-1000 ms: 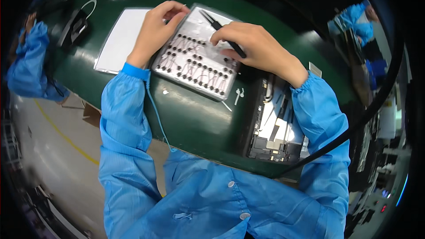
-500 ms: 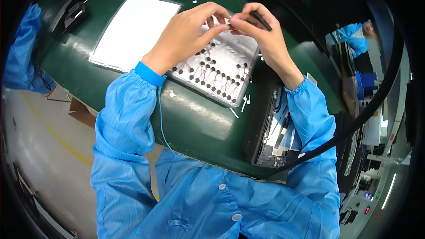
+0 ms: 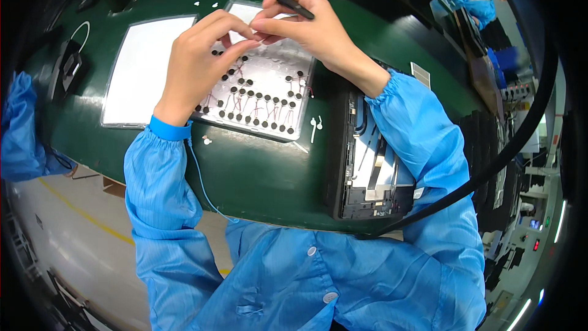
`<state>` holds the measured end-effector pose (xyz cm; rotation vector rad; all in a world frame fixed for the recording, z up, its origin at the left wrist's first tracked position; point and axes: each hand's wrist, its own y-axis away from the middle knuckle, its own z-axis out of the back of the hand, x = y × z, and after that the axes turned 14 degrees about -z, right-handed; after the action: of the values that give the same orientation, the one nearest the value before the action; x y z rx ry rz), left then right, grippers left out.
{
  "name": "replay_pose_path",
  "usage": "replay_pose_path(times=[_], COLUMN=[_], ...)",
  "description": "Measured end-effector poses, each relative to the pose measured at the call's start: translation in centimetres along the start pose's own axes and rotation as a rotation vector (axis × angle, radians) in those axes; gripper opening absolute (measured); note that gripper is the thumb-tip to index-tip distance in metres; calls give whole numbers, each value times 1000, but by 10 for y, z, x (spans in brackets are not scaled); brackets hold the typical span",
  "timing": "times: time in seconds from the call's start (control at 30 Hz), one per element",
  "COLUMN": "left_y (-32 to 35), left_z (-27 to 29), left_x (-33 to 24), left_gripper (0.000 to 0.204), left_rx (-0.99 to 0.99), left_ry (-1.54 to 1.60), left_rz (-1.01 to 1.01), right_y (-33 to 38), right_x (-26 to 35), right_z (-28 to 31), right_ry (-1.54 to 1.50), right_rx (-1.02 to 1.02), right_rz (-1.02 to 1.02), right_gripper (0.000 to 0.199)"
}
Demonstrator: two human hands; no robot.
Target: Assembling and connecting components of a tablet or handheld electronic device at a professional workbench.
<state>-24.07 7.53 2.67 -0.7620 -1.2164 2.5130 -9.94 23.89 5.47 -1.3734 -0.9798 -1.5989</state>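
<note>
Partly hidden, the black tool

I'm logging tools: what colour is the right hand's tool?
The tool is black; see head view.

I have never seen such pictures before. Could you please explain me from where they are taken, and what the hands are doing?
There is no machine here: a person works bare-handed, and a fisheye camera on their head looks down. The left hand and right hand are close together above a pale tray of small round black parts with thin wires. The right hand holds a slim black tool; whatever else the fingers pinch is too small to tell. On the green table, a white panel lies left of the tray, and a black casing right.
</note>
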Motion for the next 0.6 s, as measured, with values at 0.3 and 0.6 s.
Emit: replay_pose_path(times=[0.3,0.6], left_y=[-5,-22], left_z=[3,-14], left_x=[-9,-40], left_gripper=[13,13], left_rx=[184,25], left_ry=[-18,-30], left_rz=[77,303], right_y=[-4,20], right_x=[-7,19], right_z=[1,26], right_ry=[20,36], right_rx=[-39,-142], right_rz=[60,67], right_gripper=[22,23])
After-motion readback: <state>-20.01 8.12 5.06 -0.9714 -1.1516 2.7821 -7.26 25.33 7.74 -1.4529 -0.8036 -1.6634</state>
